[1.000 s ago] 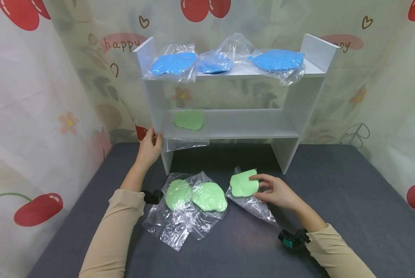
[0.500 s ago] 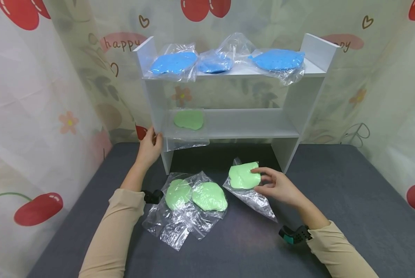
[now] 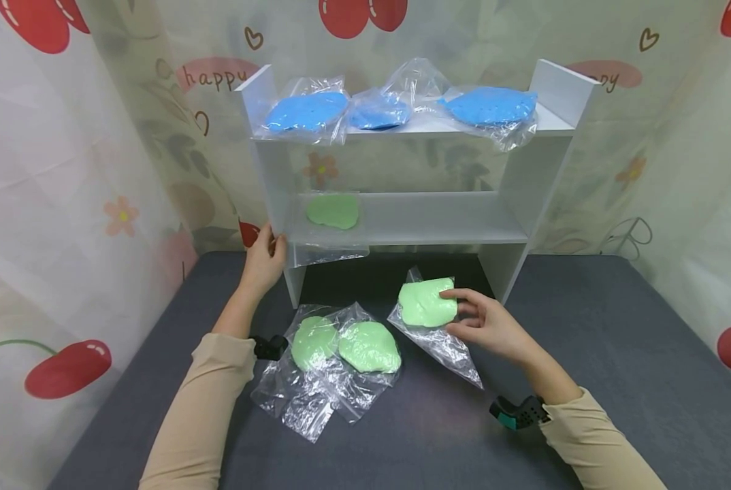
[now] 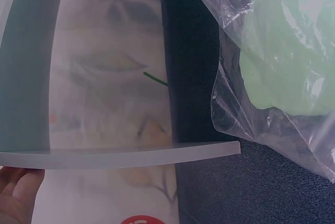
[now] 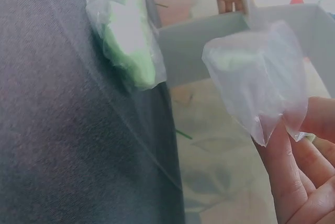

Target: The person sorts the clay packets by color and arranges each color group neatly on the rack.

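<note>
Lifted a little higher and farther than a moment ago, the bagged green dough (image 3: 427, 303) now hangs just above the grey table (image 3: 586, 354). Far left, the left hand (image 3: 263, 260) clasps the white shelf's (image 3: 518, 184) side panel — right of two green bags (image 3: 341, 347), the right hand (image 3: 491, 327) pinches the lifted bag.

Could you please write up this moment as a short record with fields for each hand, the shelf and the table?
left hand: left hand grips the left side panel of the white shelf unit
right hand: right hand pinches a bagged green dough piece, lifted above the table
top shelf: three blue dough bags
lower shelf: one green dough bag, at the left end
table: two more green dough bags lie on the grey table, side by side
</note>
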`<state>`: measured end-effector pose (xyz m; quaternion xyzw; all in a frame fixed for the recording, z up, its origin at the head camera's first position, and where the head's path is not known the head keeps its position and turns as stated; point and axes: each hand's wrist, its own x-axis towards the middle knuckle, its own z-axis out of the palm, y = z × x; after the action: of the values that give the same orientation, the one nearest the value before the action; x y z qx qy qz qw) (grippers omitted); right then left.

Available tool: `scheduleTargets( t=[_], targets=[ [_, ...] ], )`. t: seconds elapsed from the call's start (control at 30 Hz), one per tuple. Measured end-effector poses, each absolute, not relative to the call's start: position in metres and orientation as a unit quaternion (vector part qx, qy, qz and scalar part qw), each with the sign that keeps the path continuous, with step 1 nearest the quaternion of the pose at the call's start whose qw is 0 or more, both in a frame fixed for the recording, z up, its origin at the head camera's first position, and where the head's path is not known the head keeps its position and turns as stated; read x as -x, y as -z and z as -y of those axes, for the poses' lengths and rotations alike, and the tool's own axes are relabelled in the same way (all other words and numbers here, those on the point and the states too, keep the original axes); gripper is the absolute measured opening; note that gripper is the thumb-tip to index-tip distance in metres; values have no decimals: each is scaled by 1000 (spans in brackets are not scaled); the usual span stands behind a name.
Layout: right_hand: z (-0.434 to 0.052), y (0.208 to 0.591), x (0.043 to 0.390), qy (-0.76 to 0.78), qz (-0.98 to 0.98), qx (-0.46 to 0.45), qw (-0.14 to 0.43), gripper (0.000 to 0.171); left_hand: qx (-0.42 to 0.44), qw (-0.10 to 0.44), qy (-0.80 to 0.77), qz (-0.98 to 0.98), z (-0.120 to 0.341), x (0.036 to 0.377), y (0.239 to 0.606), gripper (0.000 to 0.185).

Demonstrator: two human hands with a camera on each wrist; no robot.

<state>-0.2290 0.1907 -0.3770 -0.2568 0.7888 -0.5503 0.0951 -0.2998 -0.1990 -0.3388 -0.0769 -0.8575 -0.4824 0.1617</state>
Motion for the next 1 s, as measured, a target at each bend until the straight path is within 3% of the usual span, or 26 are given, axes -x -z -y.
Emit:
scheduleTargets(
  t=[0.57,1.0],
  targets=[
    [-180,360,227,545,-782,301,40,51,76,160,476,862,199,299,339,47],
    [-171,344,229,551,-780,296,32,51,78,162,476,861,199,299,338,47]
  ],
)
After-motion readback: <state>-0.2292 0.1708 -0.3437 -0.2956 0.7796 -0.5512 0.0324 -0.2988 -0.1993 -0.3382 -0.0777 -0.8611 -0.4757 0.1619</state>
